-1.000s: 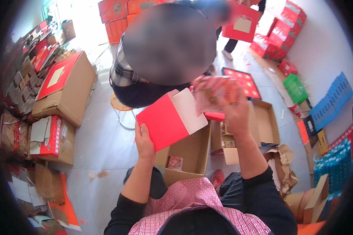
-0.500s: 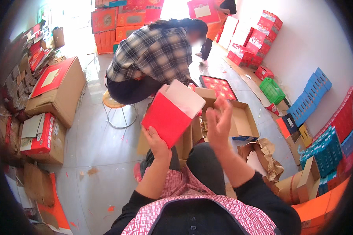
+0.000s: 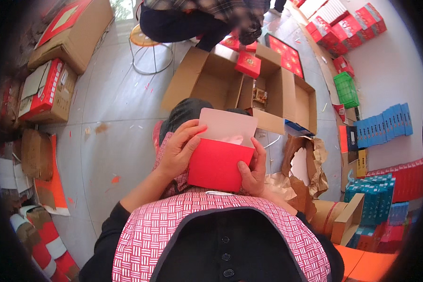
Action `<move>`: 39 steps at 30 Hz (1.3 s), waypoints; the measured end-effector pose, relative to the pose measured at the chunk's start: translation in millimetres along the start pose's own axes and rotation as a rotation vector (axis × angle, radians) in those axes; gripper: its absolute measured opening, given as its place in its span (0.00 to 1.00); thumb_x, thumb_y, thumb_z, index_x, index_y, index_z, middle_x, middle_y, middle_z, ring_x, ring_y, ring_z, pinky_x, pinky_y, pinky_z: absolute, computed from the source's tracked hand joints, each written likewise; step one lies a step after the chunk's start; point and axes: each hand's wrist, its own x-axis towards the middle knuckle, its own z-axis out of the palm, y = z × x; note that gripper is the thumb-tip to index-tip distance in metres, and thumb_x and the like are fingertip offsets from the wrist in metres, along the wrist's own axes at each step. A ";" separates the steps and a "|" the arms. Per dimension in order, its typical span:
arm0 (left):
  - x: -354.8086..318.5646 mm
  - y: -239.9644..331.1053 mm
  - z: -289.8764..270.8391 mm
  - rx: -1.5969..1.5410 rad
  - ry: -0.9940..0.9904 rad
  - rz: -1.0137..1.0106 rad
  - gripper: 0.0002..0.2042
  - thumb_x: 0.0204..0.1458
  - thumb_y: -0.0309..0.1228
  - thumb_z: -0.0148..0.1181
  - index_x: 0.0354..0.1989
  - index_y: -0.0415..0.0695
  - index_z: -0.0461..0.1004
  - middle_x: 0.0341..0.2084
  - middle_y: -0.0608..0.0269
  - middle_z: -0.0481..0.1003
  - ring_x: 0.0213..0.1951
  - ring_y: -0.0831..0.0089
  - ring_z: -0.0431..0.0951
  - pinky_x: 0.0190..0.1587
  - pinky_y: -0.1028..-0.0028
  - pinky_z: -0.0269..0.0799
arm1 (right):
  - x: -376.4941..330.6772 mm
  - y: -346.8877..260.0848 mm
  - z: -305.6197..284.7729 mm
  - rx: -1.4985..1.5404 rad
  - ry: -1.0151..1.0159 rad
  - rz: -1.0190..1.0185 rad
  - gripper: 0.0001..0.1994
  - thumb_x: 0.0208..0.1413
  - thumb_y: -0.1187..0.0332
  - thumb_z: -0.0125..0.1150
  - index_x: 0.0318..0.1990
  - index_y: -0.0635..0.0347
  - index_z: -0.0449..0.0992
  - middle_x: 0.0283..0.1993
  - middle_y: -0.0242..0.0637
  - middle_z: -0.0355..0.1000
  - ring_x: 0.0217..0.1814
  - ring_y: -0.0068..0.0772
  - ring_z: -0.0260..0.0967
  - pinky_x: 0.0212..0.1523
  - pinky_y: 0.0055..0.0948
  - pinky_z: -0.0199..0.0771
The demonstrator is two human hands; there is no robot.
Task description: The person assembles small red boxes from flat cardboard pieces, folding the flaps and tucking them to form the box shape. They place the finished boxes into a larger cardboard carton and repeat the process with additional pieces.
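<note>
A red paper box [image 3: 221,164] with its white-lined flap [image 3: 228,124] raised sits over my lap. Pinched at the upper left corner, where flap meets red side, it is in the closed fingers of my left hand [image 3: 181,145]. My right hand [image 3: 253,171] grips the right edge, thumb on the red face and fingers behind. What lies inside the box is mostly hidden from me. Just beyond my knees stand open cardboard boxes [image 3: 221,77], and a small red gift box [image 3: 247,64] rests on their edges.
Ahead, a co-worker [image 3: 188,23] sits on a round stool [image 3: 143,37]. Crumpled brown paper [image 3: 315,162] lies at my right, near a green crate [image 3: 346,89] and blue packages [image 3: 383,126]. Large cartons [image 3: 70,40] line the left side. A tray of red boxes [image 3: 286,55] is further off.
The red box has come down and closer to me, now nearly level. My right hand, earlier raised and apart, holds its right edge. My left hand has shifted to the top corner. The view tilts lower.
</note>
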 end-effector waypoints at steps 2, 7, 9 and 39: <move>-7.1 -6.9 6.1 -0.107 -0.028 -0.078 0.13 0.59 0.27 0.48 0.50 0.38 0.70 0.54 0.53 0.65 0.52 0.68 0.67 0.57 0.73 0.59 | -6.3 6.5 -5.8 0.012 0.000 0.050 0.27 0.55 0.80 0.47 0.63 0.65 0.51 0.60 0.43 0.57 0.60 0.33 0.59 0.60 0.31 0.58; -2.9 -9.6 19.2 -0.132 -0.044 -0.249 0.13 0.56 0.29 0.53 0.48 0.38 0.66 0.50 0.53 0.65 0.51 0.63 0.67 0.56 0.71 0.60 | 17.7 23.0 -33.6 -0.277 -0.036 0.063 0.20 0.59 0.74 0.51 0.58 0.64 0.57 0.54 0.39 0.62 0.55 0.29 0.62 0.56 0.26 0.61; 3.7 -14.1 25.9 0.039 -0.056 -0.242 0.15 0.54 0.29 0.55 0.48 0.38 0.64 0.48 0.52 0.65 0.51 0.61 0.67 0.55 0.70 0.60 | 28.6 29.4 -41.6 -0.160 -0.024 0.139 0.17 0.59 0.73 0.52 0.55 0.64 0.60 0.51 0.39 0.64 0.53 0.28 0.63 0.55 0.26 0.62; 23.6 -7.0 38.3 0.364 -0.006 0.115 0.24 0.47 0.28 0.63 0.52 0.39 0.62 0.57 0.46 0.59 0.58 0.51 0.61 0.60 0.62 0.57 | 149.2 -4.1 -49.1 -0.331 -0.817 0.419 0.20 0.56 0.67 0.58 0.56 0.58 0.69 0.42 0.45 0.76 0.41 0.21 0.71 0.43 0.24 0.70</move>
